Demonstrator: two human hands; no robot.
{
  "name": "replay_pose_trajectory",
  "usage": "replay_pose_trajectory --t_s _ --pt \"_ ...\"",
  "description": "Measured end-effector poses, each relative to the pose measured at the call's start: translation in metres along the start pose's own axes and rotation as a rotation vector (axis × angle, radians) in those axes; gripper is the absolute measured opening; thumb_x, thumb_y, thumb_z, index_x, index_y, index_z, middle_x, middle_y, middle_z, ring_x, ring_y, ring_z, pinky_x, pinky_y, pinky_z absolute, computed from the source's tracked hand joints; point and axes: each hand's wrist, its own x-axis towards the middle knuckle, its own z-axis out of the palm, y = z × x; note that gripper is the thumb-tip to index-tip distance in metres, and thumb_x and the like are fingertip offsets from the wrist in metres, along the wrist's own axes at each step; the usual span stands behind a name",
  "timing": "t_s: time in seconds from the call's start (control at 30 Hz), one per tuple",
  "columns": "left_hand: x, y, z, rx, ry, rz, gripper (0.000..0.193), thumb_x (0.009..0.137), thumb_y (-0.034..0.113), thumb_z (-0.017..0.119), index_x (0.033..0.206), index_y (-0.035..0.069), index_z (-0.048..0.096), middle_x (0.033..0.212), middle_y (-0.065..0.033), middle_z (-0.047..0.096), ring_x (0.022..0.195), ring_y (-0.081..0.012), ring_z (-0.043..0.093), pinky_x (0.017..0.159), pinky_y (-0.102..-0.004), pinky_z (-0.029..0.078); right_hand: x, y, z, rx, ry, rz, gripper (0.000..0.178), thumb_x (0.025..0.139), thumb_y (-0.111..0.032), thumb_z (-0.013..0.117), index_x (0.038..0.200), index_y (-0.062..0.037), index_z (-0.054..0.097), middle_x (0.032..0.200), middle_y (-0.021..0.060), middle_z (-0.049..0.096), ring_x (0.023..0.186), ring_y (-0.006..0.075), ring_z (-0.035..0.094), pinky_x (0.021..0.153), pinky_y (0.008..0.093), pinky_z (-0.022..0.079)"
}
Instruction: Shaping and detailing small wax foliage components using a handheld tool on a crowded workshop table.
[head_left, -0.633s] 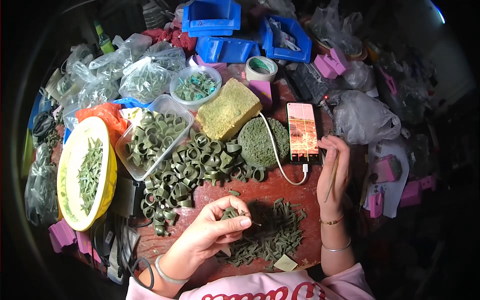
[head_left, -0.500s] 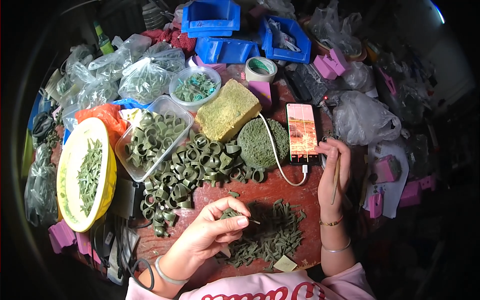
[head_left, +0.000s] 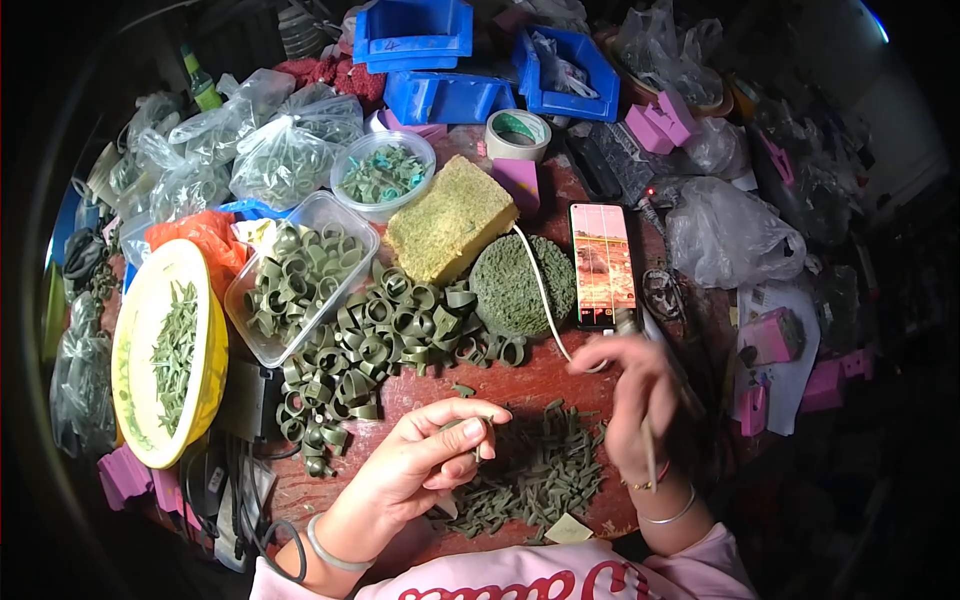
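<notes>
My left hand (head_left: 425, 455) pinches a small dark green piece between thumb and forefinger, mostly hidden by the fingers. It hovers over the left edge of a pile of short dark green strips (head_left: 545, 475) on the red tabletop. My right hand (head_left: 640, 400), smeared by motion, holds a thin wooden stick (head_left: 650, 452) that points down along the palm. This hand is in the air below a phone (head_left: 602, 262) with a lit screen. Many olive-green rings (head_left: 400, 320) lie heaped beyond my left hand.
A yellow sponge block (head_left: 450, 220) and a round green pad (head_left: 522, 287) stand mid-table, with a white cable (head_left: 543, 290) crossing the pad. A clear tub of rings (head_left: 372, 250) and a yellow basin (head_left: 218, 350) are at left. Blue bins (head_left: 450, 98) stand at the back.
My right hand has moved from the phone's lower edge down and slightly left, with the stick still in it. My left hand has turned a little, its forefinger straighter over the small piece.
</notes>
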Motion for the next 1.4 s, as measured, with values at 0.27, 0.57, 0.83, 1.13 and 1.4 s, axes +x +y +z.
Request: replay_pose_trajectory --t_s 0.27,0.57,0.83,1.13,1.4 --pt "0.005 0.006 -0.008 -0.087 0.088 0.084 0.023 0.096 0.014 0.055 0.115 0.001 0.06 0.081 -0.0048 0.061 0.048 -0.0015 0.041 0.037 -0.0128 0.028 0.005 -0.012 0.01 -0.161 -0.258 -0.088 0.024 0.088 -0.01 0.063 0.108 0.0035 0.06 0.096 0.0166 0.064 0.086 0.0269 0.064 0.075 0.0345 0.052" --pt "0.005 0.006 0.0 -0.026 0.057 -0.009 0.031 0.094 0.007 0.055 0.124 -0.001 0.054 0.084 -0.0068 0.059 0.055 -0.004 0.046 0.039 -0.012 0.029 -0.007 -0.012 0.009 0.099 -0.214 0.185 0.01 0.088 -0.004 0.064 0.096 0.0023 0.066 0.084 0.0098 0.068 0.072 0.0147 0.066 0.062 0.0257 0.052" --pt "0.003 0.007 -0.001 0.071 0.003 -0.08 0.029 0.093 0.008 0.058 0.12 -0.002 0.056 0.084 -0.0072 0.061 0.052 -0.0018 0.044 0.04 -0.0132 0.028 -0.007 -0.012 0.01 0.237 -0.282 0.243 0.012 0.088 -0.005 0.065 0.096 0.0028 0.066 0.083 0.008 0.067 0.071 0.0124 0.065 0.061 0.0237 0.051" --pt "0.003 0.006 -0.002 0.091 0.017 -0.037 0.026 0.093 0.008 0.059 0.116 -0.001 0.058 0.084 -0.0076 0.061 0.049 -0.0013 0.041 0.04 -0.0133 0.026 -0.007 -0.014 0.009 0.337 -0.275 0.339 0.015 0.092 -0.007 0.06 0.1 0.0042 0.065 0.083 0.0079 0.065 0.072 0.0106 0.063 0.063 0.0221 0.051" --pt "0.003 0.006 -0.001 0.017 0.001 0.02 0.023 0.09 0.009 0.062 0.11 -0.001 0.056 0.082 -0.0096 0.057 0.047 -0.0015 0.041 0.036 -0.0119 0.027 -0.007 -0.014 0.008 0.282 -0.188 0.329 0.015 0.092 -0.007 0.059 0.103 0.0016 0.065 0.085 0.0085 0.065 0.07 0.0121 0.063 0.061 0.0238 0.052"
